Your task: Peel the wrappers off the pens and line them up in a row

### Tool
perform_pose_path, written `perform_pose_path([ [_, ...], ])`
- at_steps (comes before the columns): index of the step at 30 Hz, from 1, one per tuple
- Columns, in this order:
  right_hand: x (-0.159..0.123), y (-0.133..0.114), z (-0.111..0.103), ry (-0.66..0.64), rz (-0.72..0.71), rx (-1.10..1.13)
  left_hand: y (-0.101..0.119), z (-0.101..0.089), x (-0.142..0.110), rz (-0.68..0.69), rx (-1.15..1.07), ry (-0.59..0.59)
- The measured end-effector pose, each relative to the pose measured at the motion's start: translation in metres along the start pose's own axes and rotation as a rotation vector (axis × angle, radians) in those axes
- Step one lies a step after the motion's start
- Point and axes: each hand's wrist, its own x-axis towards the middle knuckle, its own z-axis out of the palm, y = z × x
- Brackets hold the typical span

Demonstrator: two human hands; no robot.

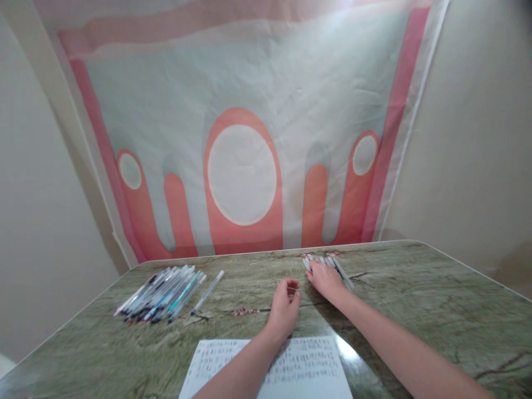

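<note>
My right hand reaches over a small group of pens at the back right of the table. Its fingers are bent down around pens at the group's left side, and the palm hides part of them. Closer to me, my left hand hovers over the table with curled fingers and a gap between fingers and thumb; nothing shows in it. On the left lies a large heap of pens, mostly clear or grey barrels with dark ends, a few blue or teal. A single pen lies just right of that heap.
A sheet of paper with handwriting lies at the table's front, partly beneath my left forearm. The wood-patterned table has printed blossom branches. Behind it hangs a cloth with coral shapes, between pale walls.
</note>
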Motion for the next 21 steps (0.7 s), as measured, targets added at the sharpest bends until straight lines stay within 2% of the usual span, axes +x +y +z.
perform_pose_path([
  [8, -0.007, -0.002, -0.007, 0.081, -0.002, -0.032, -0.004, 0.001, 0.001, -0.014, -0.016, 0.017],
  [12, -0.015, -0.007, -0.01, 0.128, -0.112, -0.029, 0.01, -0.012, 0.017, -0.049, 0.063, 0.03],
  [14, -0.02, -0.011, -0.011, 0.122, -0.205, 0.001, 0.023, -0.03, 0.029, -0.048, 0.157, 0.01],
  [17, -0.028, -0.019, -0.012, 0.101, -0.363, 0.053, 0.041, -0.072, 0.046, -0.039, 0.429, -0.054],
  [18, -0.03, -0.022, -0.012, 0.092, -0.423, 0.07, 0.045, -0.088, 0.05, -0.031, 0.544, -0.029],
  [20, -0.035, -0.028, -0.011, 0.067, -0.541, 0.097, 0.049, -0.119, 0.055, -0.025, 0.835, 0.096],
  [21, -0.037, -0.03, -0.01, 0.054, -0.591, 0.106, 0.049, -0.133, 0.056, -0.06, 1.0, 0.15],
])
